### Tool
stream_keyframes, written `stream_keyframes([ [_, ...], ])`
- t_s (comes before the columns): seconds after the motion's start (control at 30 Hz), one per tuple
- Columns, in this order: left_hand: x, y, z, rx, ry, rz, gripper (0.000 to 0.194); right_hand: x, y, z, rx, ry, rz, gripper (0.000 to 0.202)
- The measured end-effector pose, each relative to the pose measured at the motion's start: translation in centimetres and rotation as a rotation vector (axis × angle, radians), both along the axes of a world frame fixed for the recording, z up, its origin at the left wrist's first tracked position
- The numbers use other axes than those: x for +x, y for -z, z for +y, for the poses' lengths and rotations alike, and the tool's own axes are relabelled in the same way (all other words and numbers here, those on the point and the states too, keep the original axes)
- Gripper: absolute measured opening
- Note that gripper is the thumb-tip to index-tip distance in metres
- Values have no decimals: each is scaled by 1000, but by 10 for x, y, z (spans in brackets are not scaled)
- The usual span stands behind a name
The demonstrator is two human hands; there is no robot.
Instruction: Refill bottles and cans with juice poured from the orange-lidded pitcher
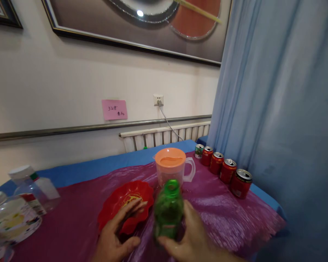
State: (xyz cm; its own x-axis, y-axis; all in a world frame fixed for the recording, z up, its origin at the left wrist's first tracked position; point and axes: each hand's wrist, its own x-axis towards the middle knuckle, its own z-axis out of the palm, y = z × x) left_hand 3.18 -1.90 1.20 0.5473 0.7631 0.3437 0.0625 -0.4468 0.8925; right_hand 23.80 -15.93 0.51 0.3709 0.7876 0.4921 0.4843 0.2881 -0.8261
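A green bottle with an open mouth stands nearly upright in my right hand, whose thumb and fingers wrap round its lower part. The bottle is a little blurred. My left hand has its fingers spread over the near side of a red scalloped bowl and holds nothing. Yellow markings show inside the bowl. Just behind the bottle is a clear pitcher with an orange lid and a handle on its right; the bottle hides part of its base.
Several cans line the table's right side beside a blue curtain. Clear jars with white lids are at the left. A purple plastic sheet covers the blue cloth. Behind are a radiator and wall.
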Motion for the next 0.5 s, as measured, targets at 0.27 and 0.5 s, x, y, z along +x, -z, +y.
stream_keyframes([
  [0.27,0,8,7,48,-141,118,59,133,-25,-13,-150,601,32,63],
  [0.5,2,6,9,69,-216,136,54,195,-35,94,-495,684,-98,56],
])
